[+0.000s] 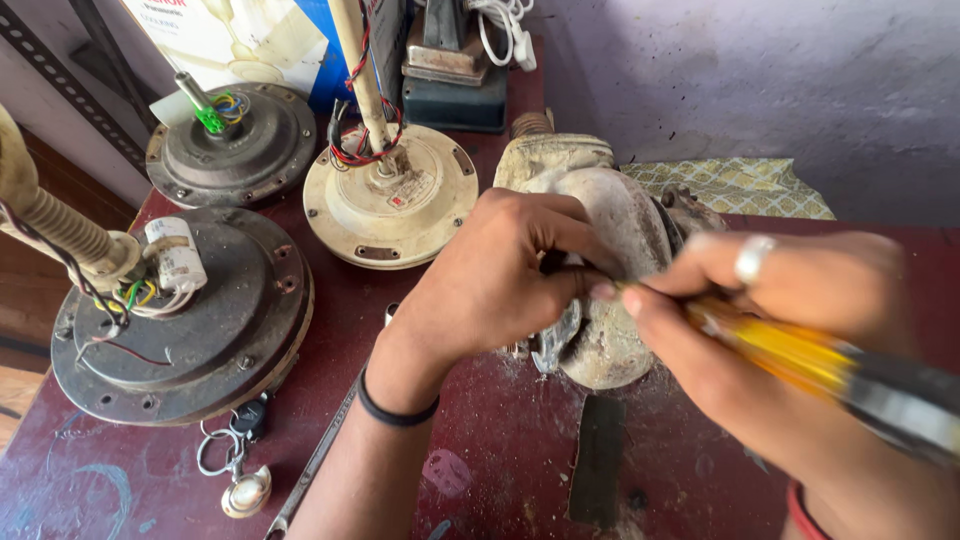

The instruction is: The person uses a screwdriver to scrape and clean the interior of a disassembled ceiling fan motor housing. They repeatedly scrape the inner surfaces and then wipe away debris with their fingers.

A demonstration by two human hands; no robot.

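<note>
— Starting with packages: what is seen beyond the hands?
— A white and blue carton (245, 40) is stood at the far edge, well behind the left hand (495, 280). A small red and white label (405, 190) is stuck on the cream fan motor (390, 195) just beyond that hand. A white capacitor (178, 255) is mounted on the dark fan motor (185, 320) well to its left, and a third motor (235, 140) is set farther back. A patterned cloth (735, 185) is laid beyond the right hand (770, 320).
— And the thing being worked on?
— A dirty white motor (610, 260) is lodged between both hands, on the maroon table (500, 440). It is gripped by the curled left hand from its left side. A yellow-handled screwdriver (800, 355) is clenched in the right hand, its tip hidden where the fingers meet at the housing.
— Anything nearer?
— Keys (235, 460) are left beside the left forearm.
</note>
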